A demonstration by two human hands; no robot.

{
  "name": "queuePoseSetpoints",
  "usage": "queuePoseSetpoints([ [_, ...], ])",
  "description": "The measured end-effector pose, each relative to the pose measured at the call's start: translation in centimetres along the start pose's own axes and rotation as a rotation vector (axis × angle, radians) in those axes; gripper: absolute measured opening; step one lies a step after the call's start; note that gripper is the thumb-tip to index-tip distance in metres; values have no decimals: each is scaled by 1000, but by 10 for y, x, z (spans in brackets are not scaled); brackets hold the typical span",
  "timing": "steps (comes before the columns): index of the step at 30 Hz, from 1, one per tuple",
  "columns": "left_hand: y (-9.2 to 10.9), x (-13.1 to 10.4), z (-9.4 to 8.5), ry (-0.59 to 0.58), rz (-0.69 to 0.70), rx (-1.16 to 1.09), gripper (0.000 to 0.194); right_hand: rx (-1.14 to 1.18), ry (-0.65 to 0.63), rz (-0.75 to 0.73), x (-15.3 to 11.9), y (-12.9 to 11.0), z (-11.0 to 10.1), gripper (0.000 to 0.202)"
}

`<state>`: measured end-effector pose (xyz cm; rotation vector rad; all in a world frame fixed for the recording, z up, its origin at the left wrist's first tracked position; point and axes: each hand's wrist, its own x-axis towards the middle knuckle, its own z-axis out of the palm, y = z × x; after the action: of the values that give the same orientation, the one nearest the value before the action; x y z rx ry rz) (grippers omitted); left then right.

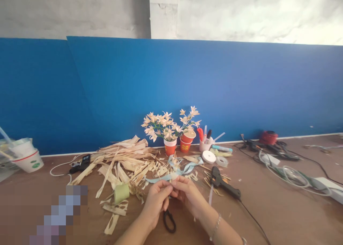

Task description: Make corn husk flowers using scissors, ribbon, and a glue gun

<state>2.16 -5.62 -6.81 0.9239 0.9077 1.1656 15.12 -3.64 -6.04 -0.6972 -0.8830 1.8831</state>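
Observation:
My left hand [159, 198] and my right hand [187, 192] meet over the near middle of the table, both with fingers pinched together. Whatever lies between the fingertips is too small and hidden to make out. Below them a black loop handle [169, 221] shows, the rest of that tool covered by my hands. Just beyond the fingertips a light blue ribbon [184, 170] lies among pale dried husk strips [160, 169]. To the right rests a black glue gun [223, 183] with a clear stick at its rear. Left of my hands stands a green roll [121, 193].
Pale husk flowers [160, 121] stand in red paper cups [170, 147] at the back. A pen cup [204, 145], white spool [209, 156] and tape roll [222, 161] sit beside them. Cables [294, 177] lie right; a white paper cup [29, 160] is far left. A blue panel [171, 73] bounds the table.

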Motion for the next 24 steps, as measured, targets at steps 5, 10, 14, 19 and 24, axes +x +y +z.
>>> queuePoseSetpoints([
  [5, 5, -3, 2, -80, -16, -68, 22, -41, -41, 31, -2, -3, 3, 19],
  [10, 7, -6, 2, -125, -44, -103, 17, -53, -24, 21, 0, -4, 1, 23],
  [14, 6, -7, 5, -103, -57, -71, 18, -44, 49, 14, 1, -3, 1, 25],
  [19, 4, -7, 11, 21, -47, 41, 29, 3, 112, 23, 0, -3, 5, 23],
  [24, 0, -5, 13, 133, 36, 166, 29, 32, 108, 13, 0, -2, 5, 21],
])
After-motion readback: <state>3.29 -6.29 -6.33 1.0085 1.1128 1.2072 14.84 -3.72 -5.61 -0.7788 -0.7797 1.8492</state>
